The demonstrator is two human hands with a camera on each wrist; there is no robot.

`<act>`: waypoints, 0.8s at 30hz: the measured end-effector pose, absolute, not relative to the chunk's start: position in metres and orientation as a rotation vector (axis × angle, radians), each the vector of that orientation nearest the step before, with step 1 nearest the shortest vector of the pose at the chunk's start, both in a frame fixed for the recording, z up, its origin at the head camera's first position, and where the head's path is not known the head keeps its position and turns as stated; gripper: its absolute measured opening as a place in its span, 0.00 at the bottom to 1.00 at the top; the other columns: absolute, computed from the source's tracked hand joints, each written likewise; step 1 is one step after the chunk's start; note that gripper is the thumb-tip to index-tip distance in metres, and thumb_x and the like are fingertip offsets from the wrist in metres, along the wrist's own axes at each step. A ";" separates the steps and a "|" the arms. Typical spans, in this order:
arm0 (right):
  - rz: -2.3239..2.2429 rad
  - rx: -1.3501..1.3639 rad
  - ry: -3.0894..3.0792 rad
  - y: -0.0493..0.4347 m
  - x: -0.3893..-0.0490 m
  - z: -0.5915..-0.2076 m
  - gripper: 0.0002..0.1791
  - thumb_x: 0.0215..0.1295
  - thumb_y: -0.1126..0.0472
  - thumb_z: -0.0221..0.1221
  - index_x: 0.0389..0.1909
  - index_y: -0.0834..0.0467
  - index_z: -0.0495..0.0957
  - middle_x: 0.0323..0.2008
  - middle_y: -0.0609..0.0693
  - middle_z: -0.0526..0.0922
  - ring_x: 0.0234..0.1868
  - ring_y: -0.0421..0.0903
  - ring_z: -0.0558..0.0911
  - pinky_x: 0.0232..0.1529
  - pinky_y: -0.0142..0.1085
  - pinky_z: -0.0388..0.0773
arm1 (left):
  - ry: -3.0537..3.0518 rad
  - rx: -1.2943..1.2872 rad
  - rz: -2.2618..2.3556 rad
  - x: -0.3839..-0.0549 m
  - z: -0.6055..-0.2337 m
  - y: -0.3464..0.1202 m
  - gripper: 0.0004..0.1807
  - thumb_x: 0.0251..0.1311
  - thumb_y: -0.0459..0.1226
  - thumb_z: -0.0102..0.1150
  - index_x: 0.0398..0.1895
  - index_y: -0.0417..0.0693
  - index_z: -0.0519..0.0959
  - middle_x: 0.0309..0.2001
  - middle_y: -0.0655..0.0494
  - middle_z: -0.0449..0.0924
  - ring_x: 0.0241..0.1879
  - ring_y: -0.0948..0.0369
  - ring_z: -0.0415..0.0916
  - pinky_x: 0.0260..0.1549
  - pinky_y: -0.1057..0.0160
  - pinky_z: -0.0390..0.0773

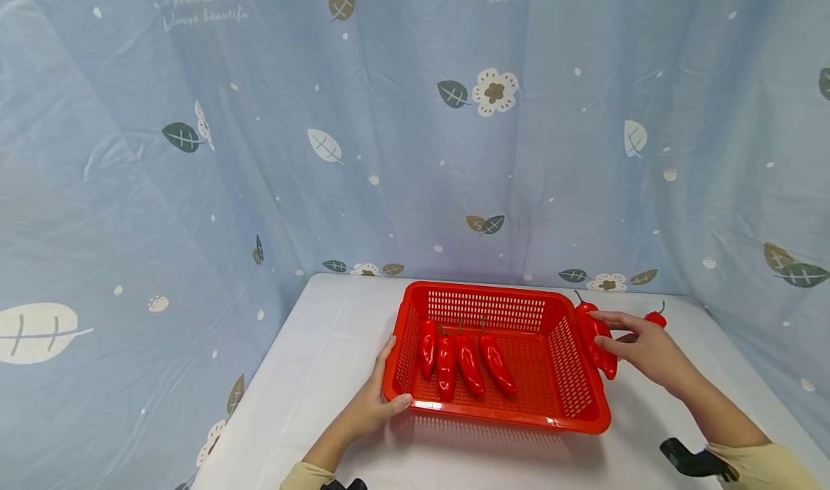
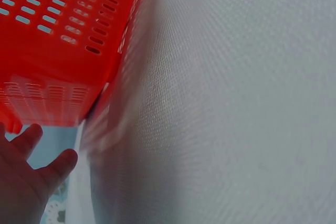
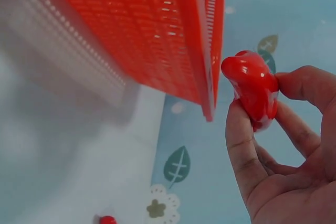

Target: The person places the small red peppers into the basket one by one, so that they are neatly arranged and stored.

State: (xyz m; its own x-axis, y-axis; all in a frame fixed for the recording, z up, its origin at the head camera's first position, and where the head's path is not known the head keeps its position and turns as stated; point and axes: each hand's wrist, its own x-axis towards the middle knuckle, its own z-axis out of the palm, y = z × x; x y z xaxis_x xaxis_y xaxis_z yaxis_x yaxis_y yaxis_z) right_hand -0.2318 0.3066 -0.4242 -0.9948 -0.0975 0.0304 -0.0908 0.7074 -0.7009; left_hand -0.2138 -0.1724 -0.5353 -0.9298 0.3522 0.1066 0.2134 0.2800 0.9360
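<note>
My right hand (image 1: 648, 349) pinches a glossy red chili pepper (image 1: 598, 339) between thumb and fingers, beside the right rim of a red plastic basket (image 1: 480, 411). The right wrist view shows that pepper (image 3: 254, 87) end-on, apart from the basket's wall. At the basket's near left corner, my left hand (image 1: 371, 402) grips the rim, thumb at the front edge and fingers along the left side. Several red peppers (image 1: 468, 364) lie side by side in the basket's left half. The left wrist view catches only part of the left hand (image 2: 26, 177).
Another red pepper (image 1: 656, 318) lies on the white table (image 1: 324, 339), partly hidden behind the right hand. A blue curtain (image 1: 402, 173) with printed leaves and flowers hangs around the table's back and sides.
</note>
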 end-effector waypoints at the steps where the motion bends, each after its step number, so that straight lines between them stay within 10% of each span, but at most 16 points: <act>1: -1.195 -0.165 2.890 0.305 -0.232 -0.423 0.36 0.66 0.50 0.67 0.69 0.65 0.70 0.59 0.71 0.78 0.46 0.56 0.82 0.35 0.42 0.87 | 2.414 0.541 1.735 -0.214 -0.535 -0.172 0.57 0.59 0.46 0.65 0.83 0.64 0.37 0.82 0.46 0.38 0.76 0.40 0.52 0.66 0.37 0.65; 24: -1.254 -0.257 2.820 0.264 -0.256 -0.432 0.35 0.65 0.50 0.68 0.69 0.60 0.72 0.63 0.70 0.73 0.54 0.65 0.79 0.40 0.46 0.87 | 2.414 0.528 1.732 -0.214 -0.536 -0.173 0.57 0.59 0.46 0.65 0.83 0.65 0.37 0.83 0.48 0.36 0.77 0.41 0.50 0.67 0.38 0.65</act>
State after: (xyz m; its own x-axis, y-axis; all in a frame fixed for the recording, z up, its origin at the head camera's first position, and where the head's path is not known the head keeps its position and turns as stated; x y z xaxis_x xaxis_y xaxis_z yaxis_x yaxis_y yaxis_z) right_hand -0.2560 0.2635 -0.4319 -0.9852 -0.1692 0.0267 -0.1332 0.6586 -0.7406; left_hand -0.2141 -0.1727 -0.5360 -0.9313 0.3499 0.1013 0.2080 0.2825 0.9364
